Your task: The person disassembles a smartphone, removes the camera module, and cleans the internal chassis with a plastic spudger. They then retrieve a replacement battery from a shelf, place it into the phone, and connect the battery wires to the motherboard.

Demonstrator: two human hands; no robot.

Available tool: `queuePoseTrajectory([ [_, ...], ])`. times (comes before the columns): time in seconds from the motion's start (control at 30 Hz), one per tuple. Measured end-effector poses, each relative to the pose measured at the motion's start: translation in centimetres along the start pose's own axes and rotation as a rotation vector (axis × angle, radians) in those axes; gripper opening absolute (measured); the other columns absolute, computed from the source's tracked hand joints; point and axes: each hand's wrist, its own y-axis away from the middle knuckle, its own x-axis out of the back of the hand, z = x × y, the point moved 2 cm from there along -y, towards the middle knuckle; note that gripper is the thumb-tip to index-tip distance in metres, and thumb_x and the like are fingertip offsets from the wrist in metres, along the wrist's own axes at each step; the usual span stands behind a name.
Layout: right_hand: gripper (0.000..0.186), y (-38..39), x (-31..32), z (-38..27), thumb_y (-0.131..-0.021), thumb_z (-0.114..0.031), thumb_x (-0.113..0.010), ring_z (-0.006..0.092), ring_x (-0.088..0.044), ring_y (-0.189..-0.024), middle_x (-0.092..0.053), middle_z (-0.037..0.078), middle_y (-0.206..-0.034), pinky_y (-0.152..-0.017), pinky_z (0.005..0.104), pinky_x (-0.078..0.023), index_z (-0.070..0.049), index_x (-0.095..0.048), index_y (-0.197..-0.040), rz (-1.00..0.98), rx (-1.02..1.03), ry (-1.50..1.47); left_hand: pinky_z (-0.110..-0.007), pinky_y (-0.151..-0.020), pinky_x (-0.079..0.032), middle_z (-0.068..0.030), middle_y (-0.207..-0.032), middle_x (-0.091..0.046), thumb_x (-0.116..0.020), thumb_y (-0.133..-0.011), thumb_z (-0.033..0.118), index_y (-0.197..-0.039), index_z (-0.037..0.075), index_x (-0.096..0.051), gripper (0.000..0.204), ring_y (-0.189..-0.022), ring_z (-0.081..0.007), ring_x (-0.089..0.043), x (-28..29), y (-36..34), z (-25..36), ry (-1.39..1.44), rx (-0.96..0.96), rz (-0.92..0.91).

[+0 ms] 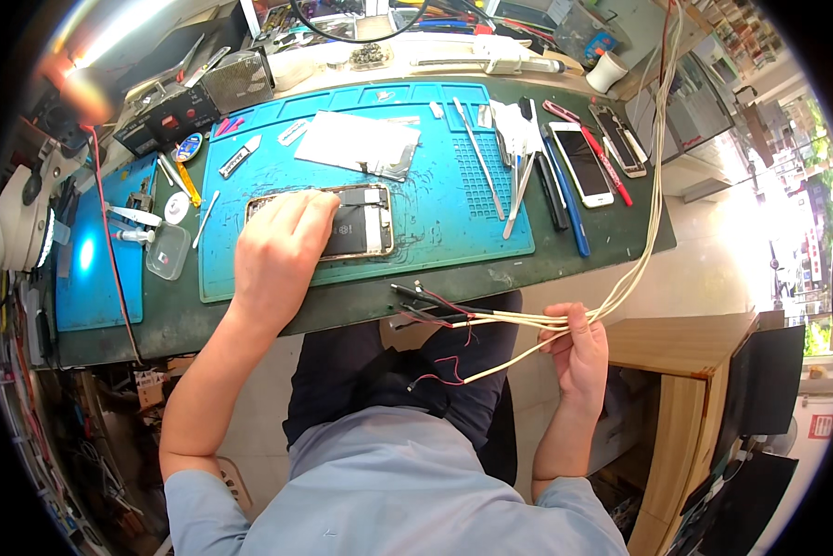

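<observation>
On the blue repair mat (435, 246) lies an opened phone (387, 243), its black battery (349, 230) and inner parts showing. My left hand (286, 241) is over the phone's left part with its fingers curled together; the fingertips are hidden, so I cannot tell what they pinch. In my right hand (578, 347) is a bundle of cream cables (527, 321), gripped in front of the bench's edge. Thin red and black leads with small connectors (419, 289) fan out from the cable ends, some reaching over the bench edge and one hanging lower.
A silvery bag (356, 144) lies on the mat behind the phone. To the right are metal spudgers (479, 157), a blue pen-like tool (567, 195), a white phone (583, 165) and another opened phone (617, 139). The cables rise along the right side. A clear box (169, 250) sits left.
</observation>
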Motion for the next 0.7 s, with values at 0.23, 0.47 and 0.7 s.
queuePoseTrajectory([
  [0.23, 0.041, 0.0, 0.0, 0.0, -0.103, -0.033, -0.056, 0.0159, -0.067, -0.068, -0.070, 0.012, -0.079, -0.062, 0.0262, -0.054, 0.006, -0.068, -0.104, -0.002, -0.004, 0.020, -0.032, -0.067, -0.051, -0.0091, -0.088, -0.068, -0.069, -0.086, -0.001, -0.096, 0.003, -0.069, 0.011, -0.075, -0.0225, -0.063, 0.6, -0.5, -0.3, 0.336, 0.364, -0.193],
  [0.47, 0.041, -0.1, 0.2, 0.5, -0.102, -0.033, -0.059, 0.0175, -0.069, -0.071, -0.071, 0.013, -0.082, -0.065, 0.0278, -0.055, 0.007, -0.068, -0.103, 0.018, 0.060, 0.100, -0.034, -0.072, -0.052, -0.0086, -0.093, -0.066, -0.071, -0.082, -0.004, -0.097, 0.002, -0.071, 0.017, -0.080, -0.0254, -0.062, 0.6, 0.4, 0.4, 0.124, 0.147, -0.120],
  [0.7, 0.037, -0.6, 0.3, 0.8, -0.099, -0.033, -0.064, 0.0194, -0.070, -0.071, -0.070, 0.012, -0.086, -0.064, 0.0296, -0.058, 0.004, -0.066, -0.103, -0.063, 0.118, 0.154, -0.038, -0.075, -0.050, -0.0112, -0.101, -0.064, -0.074, -0.076, -0.006, -0.116, 0.002, -0.068, 0.041, -0.088, -0.0295, -0.061, 2.8, 1.3, 3.8, 0.214, 0.094, -0.124],
])
